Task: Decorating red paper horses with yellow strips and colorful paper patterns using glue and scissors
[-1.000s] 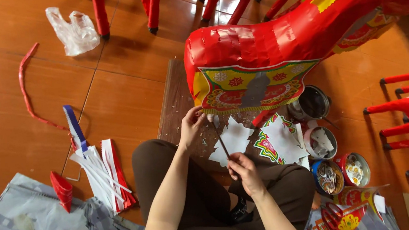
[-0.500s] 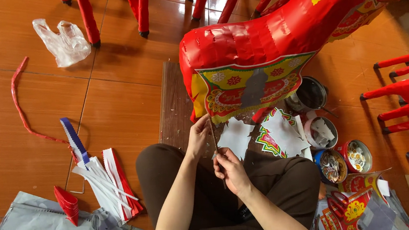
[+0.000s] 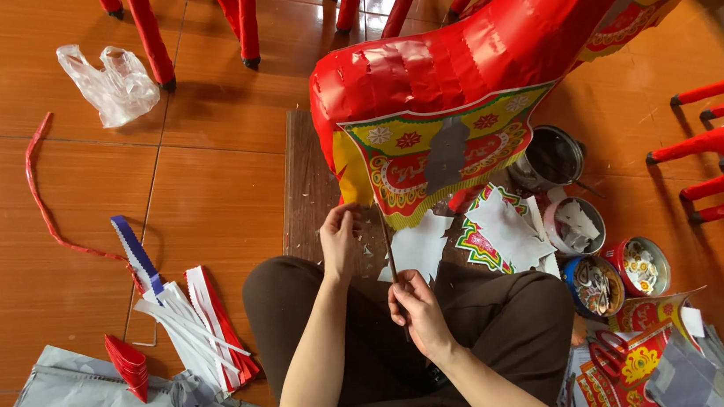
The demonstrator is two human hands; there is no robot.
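The right hand [image 3: 416,306] is pinching a thin blade [image 3: 388,243] in closed fingers, while the left hand's [image 3: 339,237] fingers are gripping the patterned paper trim [image 3: 428,157] hanging on the red paper horse [image 3: 488,41]; steadying that edge taut would likely keep cuts clean.

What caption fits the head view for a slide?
Seated on a tiled floor, left hand and right hand work a thin stick below a red paper figure.

Place: a paper-craft workshop, work going on right down on the tiled floor [image 3: 34,102].
Evidence: big red paper horse [image 3: 489,50]; beside it tins [image 3: 600,282], cut paper strips [image 3: 188,322].
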